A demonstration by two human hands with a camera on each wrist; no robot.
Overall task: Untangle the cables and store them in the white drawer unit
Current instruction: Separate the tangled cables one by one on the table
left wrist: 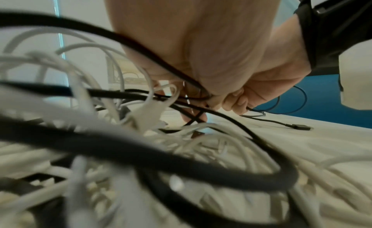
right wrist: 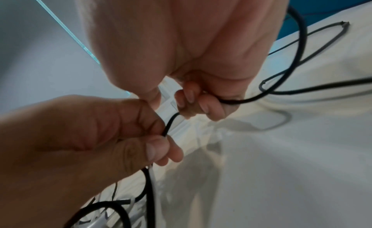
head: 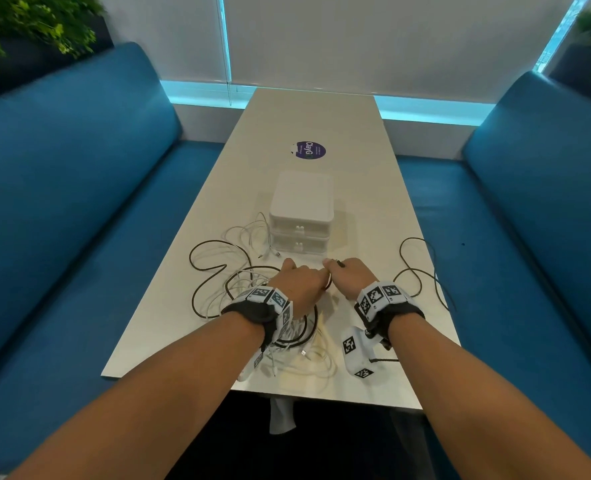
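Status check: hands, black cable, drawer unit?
Left hand and right hand both pinch the black cable. White drawer unit shut. White cables tangled around it.

Both bare forearms reach forward side by side, each wrist wrapped in a black strap carrying white blocks printed with black square markers. The left hand [head: 299,282] and right hand [head: 351,277] sit knuckle to knuckle, backs up, fingers curled under. Each pinches the same thin black cable [right wrist: 171,121], stretched short between them.

White table [head: 321,109] between two blue sofas [head: 79,188]; purple sticker [head: 310,150] on tabletop; plants [head: 27,26] behind sofas.
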